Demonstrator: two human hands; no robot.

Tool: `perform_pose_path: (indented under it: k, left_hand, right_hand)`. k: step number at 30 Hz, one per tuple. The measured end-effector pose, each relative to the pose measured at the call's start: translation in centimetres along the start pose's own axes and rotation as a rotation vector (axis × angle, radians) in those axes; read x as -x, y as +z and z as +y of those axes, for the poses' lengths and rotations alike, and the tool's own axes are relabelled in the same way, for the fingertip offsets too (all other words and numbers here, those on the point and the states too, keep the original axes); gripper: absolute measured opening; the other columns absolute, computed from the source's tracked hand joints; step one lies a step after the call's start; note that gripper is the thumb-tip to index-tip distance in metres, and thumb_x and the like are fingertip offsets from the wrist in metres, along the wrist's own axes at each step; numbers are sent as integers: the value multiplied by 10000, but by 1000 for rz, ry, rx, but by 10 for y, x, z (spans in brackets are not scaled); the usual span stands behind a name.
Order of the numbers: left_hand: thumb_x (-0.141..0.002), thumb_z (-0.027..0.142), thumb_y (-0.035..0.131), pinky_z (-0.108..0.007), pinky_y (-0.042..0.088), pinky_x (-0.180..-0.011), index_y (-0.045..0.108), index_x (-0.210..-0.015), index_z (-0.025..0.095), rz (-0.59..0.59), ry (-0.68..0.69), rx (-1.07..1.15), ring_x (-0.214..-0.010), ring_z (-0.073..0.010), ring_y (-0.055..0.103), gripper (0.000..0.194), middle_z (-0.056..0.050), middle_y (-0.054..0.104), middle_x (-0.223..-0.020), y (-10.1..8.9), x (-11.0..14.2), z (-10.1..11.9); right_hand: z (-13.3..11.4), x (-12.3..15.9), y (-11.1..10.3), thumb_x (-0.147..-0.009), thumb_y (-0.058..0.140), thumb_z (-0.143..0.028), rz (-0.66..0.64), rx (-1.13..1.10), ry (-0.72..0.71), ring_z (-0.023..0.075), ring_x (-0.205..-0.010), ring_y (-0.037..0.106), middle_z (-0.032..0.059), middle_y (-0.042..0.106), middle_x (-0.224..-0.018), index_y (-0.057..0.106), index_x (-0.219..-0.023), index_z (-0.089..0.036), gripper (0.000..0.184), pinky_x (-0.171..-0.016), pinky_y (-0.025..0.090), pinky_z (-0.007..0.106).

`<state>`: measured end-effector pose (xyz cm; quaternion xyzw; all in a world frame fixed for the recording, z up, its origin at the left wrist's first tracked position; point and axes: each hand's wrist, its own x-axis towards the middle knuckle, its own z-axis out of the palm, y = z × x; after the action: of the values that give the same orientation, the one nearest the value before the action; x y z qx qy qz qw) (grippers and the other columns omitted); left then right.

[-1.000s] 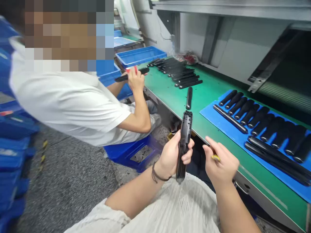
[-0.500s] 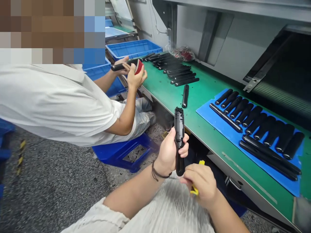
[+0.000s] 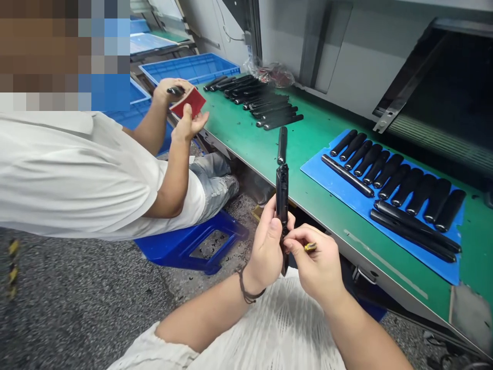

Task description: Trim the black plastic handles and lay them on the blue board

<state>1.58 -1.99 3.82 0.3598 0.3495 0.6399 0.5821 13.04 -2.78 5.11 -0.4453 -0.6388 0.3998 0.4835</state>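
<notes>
My left hand is closed around a long black plastic shell, held upright and turned edge-on in front of my lap. Its lower end narrows below my fingers. My right hand pinches a small yellow-handled tool, whose working end is hidden by my fingers. The fingertips of that hand meet the side of the shell near its middle. Just beyond the shell's top, another black piece lies on the green table.
A blue sheet on the green tabletop carries rows of black pieces. More black pieces lie farther back, near a plastic bag. At left a co-worker on a blue stool holds a red pad. Blue crates stand behind.
The shell has rotated from its open inner face to its edge. My right hand has moved up from its lower end to its middle. The co-worker's red pad now faces out.
</notes>
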Motion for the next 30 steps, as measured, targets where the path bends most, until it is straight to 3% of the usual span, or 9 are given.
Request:
perform_pose_path:
  k: [5,14,20,23,26,27,30]
  left_hand:
    - [-1017,607,524,-219,391,-436,485,-1335,295,-56,-115,147,-475,-79,450,448,36,520,-839,-1,-8,0]
    - [-1032,578,532,-216,421,-517,493,-1420,255,-53,-97,24,-597,-97,444,506,8,520,-855,-6,-4,3]
    - [-1053,552,504,-210,416,-476,489,-1435,265,-106,-115,46,-527,-79,452,478,35,497,-797,-10,-2,-7]
    - [-1049,538,513,-212,452,-447,442,-1404,300,-123,-158,117,-474,-69,500,433,49,517,-837,-17,-9,-6]
    - [-1018,516,582,-201,431,-377,414,-1393,306,-82,-167,102,-408,-66,493,461,72,509,-818,-27,-18,-3]
    - [-1009,511,599,-191,409,-355,422,-1394,296,-61,-162,76,-388,-60,470,476,79,493,-796,-31,-21,-2]
    - [-1006,541,590,-163,333,-317,475,-1404,252,-29,-152,-17,-360,-40,399,505,82,460,-752,-38,-24,-1]
  right_hand:
    - [6,6,0,-973,642,-202,143,-155,13,140,-670,673,4,683,-783,702,-843,-216,144,-649,565,285]
    - [3,-6,-7,-976,614,-186,-121,68,-91,129,-692,642,-1,646,-790,715,-884,-221,140,-636,522,267]
    - [4,-4,-4,-1025,546,-230,-16,49,-50,93,-569,608,-26,598,-781,608,-853,-221,183,-605,530,262]
    - [12,-6,-9,-996,609,-236,2,127,-47,131,-742,683,8,665,-958,663,-1038,-258,72,-684,564,281]
    - [24,-11,-20,-929,719,-272,-50,369,3,220,-1112,664,73,618,-1299,558,-1385,-319,486,-850,574,341]
    - [28,-14,-24,-938,712,-291,-74,431,17,237,-1180,634,90,586,-1351,514,-1430,-313,531,-894,566,360]
    - [33,-21,-38,-1045,522,-255,-124,536,-81,207,-1107,623,96,609,-1238,565,-1265,-242,225,-900,535,348]
